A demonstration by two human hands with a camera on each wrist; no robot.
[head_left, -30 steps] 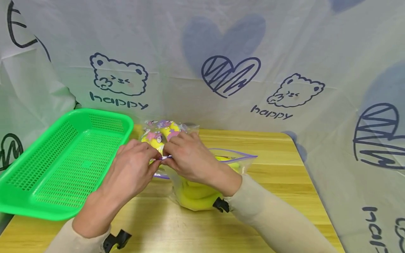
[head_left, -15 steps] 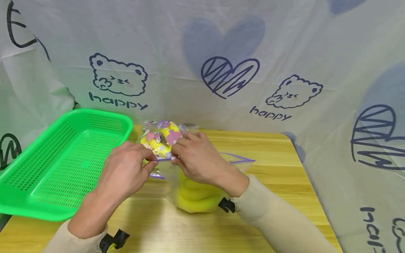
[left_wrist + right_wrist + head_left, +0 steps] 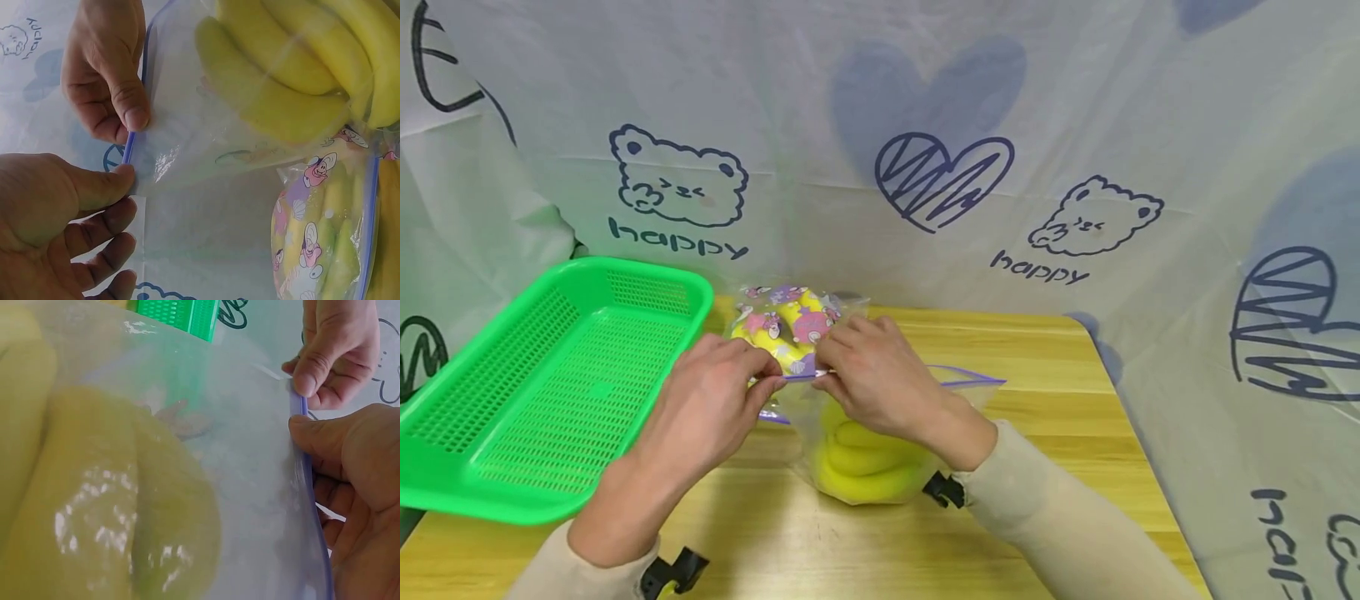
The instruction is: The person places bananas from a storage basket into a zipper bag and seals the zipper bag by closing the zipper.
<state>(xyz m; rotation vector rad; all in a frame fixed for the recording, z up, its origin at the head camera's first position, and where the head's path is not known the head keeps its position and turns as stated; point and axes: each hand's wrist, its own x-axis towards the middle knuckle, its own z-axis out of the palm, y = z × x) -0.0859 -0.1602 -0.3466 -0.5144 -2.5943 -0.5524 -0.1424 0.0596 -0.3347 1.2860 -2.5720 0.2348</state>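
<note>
A clear zip bag (image 3: pixel 801 454) with a purple zip strip (image 3: pixel 149 59) stands upright on the table, holding a bunch of bananas (image 3: pixel 868 467). At the left end of the strip, my left hand (image 3: pixel 711 396) pinches the bag's edge between thumb and forefinger. Right beside it my right hand (image 3: pixel 880 379) pinches the same strip, thumb (image 3: pixel 319 434) on the near side. Beyond the right hand the two purple edges (image 3: pixel 973 379) stand parted. Behind my hands lies a second zip bag (image 3: pixel 797 321), printed with pink and purple cartoon figures, with bananas inside.
A green plastic basket (image 3: pixel 598 392) with perforated walls sits at the left of the wooden table (image 3: pixel 1037 500). A white cloth (image 3: pixel 820 92) with bear and heart drawings hangs behind and along the sides.
Both hands first slid apart along the strip, then the left came back slightly right. The right hand has moved a little rightward and toward me. Both keep pinching the strip.
</note>
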